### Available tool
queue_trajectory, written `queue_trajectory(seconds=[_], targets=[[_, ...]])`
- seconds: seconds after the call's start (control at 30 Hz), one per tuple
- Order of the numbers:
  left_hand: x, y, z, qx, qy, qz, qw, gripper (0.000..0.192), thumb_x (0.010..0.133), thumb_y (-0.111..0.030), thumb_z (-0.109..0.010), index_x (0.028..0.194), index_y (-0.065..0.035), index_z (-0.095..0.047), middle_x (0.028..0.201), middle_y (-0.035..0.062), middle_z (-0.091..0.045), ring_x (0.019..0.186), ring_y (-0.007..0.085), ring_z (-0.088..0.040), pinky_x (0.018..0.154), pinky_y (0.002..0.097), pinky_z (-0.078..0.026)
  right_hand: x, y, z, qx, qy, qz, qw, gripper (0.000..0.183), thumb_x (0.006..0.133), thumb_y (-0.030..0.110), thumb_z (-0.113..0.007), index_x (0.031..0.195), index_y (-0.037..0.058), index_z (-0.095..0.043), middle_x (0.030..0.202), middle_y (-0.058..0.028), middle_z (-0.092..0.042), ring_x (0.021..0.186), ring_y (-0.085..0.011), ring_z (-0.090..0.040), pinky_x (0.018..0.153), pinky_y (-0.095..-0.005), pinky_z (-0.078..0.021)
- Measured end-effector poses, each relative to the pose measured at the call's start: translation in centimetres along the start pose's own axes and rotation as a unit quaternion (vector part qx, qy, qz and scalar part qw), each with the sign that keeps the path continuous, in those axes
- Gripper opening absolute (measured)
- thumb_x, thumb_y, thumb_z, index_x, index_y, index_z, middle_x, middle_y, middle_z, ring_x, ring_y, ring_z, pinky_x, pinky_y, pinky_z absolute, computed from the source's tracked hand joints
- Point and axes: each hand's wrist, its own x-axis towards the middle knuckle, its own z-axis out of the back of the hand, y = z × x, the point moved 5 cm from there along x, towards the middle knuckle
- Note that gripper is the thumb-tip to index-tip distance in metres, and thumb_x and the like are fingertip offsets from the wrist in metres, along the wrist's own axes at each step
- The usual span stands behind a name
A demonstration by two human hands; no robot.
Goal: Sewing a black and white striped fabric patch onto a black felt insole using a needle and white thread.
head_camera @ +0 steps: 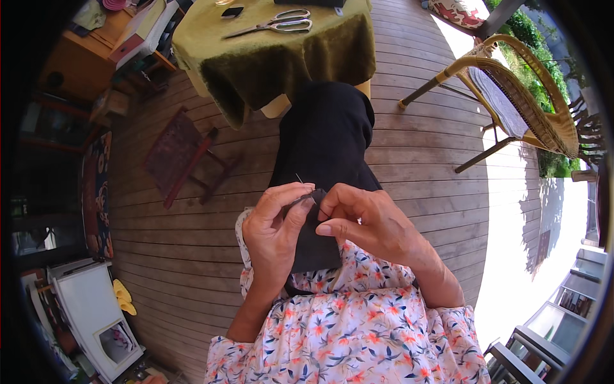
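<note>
My left hand (276, 221) pinches a piece of dark cloth (314, 252) between thumb and forefinger, above my lap. A thin sewing needle (299, 178) sticks up past those fingertips. Close against the cloth's upper edge, my right hand (367, 218) has its forefinger curled above the thumb. A fine dark thread (327, 212) appears to run across its fingertips, though the cloth and fingers partly hide the grip. The cloth hangs down in front of a floral-print top (355, 331).
Ahead, large scissors (276, 25) lie on a table with a green velvet cloth (288, 60). A small dark red stool (177, 149) stands on the plank floor (201, 259) at left. A wicker chair (523, 96) is at right. Yellow slippers (123, 297) lie beside a white cabinet (91, 307).
</note>
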Motion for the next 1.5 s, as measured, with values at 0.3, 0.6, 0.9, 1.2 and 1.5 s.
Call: queue_trajectory(seconds=[0.3,0.6,0.9,1.2,1.5], targets=[[-0.5,-0.3,-1.1,-0.031,0.058,0.034,0.997,0.013,0.086,0.004,-0.065,0.099,0.003,-0.068,0.099,0.0091,-0.068,0.085,0.0117,-0.064,0.075,0.0225,-0.051,4.3,3.2,3.2,-0.117,-0.008,0.155,0.981,0.015,0.085,0.016,-0.069,0.083,0.0014,-0.066,0.069,-0.0084,-0.061,0.061,-0.0158,-0.058,0.054,-0.0306,-0.0427],[0.0,0.1,-0.7,-0.05,0.077,0.093,0.991,0.012,0.086,0.004,-0.065,0.098,0.0036,-0.069,0.097,0.0085,-0.067,0.086,0.0101,-0.063,0.074,0.0213,-0.05,5.9,-2.8,3.4,0.094,-0.009,0.041,0.995,0.021,0.089,0.025,-0.07,0.093,0.0041,-0.07,0.078,0.001,-0.067,0.071,-0.008,-0.058,0.061,-0.0266,-0.0447],[-0.2,0.1,-0.6,-0.061,0.088,0.101,0.989,0.01,0.086,0.003,-0.067,0.096,0.0039,-0.069,0.096,0.0069,-0.067,0.084,0.0093,-0.062,0.072,0.021,-0.05,4.4,-2.5,1.5,0.323,0.138,-0.005,0.936,0.017,0.09,0.014,-0.07,0.099,-0.0004,-0.068,0.089,-0.0011,-0.067,0.083,-0.0049,-0.059,0.074,-0.0198,-0.0467],[-0.2,0.4,-0.6,-0.083,0.094,0.127,0.984,0.011,0.086,0.002,-0.066,0.096,0.0041,-0.07,0.102,0.0081,-0.066,0.087,0.0094,-0.063,0.076,0.0201,-0.05,5.7,-1.1,3.3,0.274,0.031,0.126,0.953,0.01,0.096,0.019,-0.062,0.095,0.0084,-0.061,0.089,0.0022,-0.063,0.074,-0.0033,-0.055,0.065,-0.0207,-0.0446],[-0.6,1.6,-0.5,-0.191,0.079,0.22,0.953,0.012,0.081,0.0,-0.064,0.09,0.0041,-0.069,0.11,0.0115,-0.064,0.107,0.0176,-0.059,0.094,0.0284,-0.043,8.4,3.0,11.3,0.437,0.042,0.188,0.879,0.01,0.103,0.018,-0.046,0.104,0.0088,-0.05,0.08,-0.0024,-0.058,0.069,-0.0112,-0.061,0.084,-0.0358,-0.0585]])
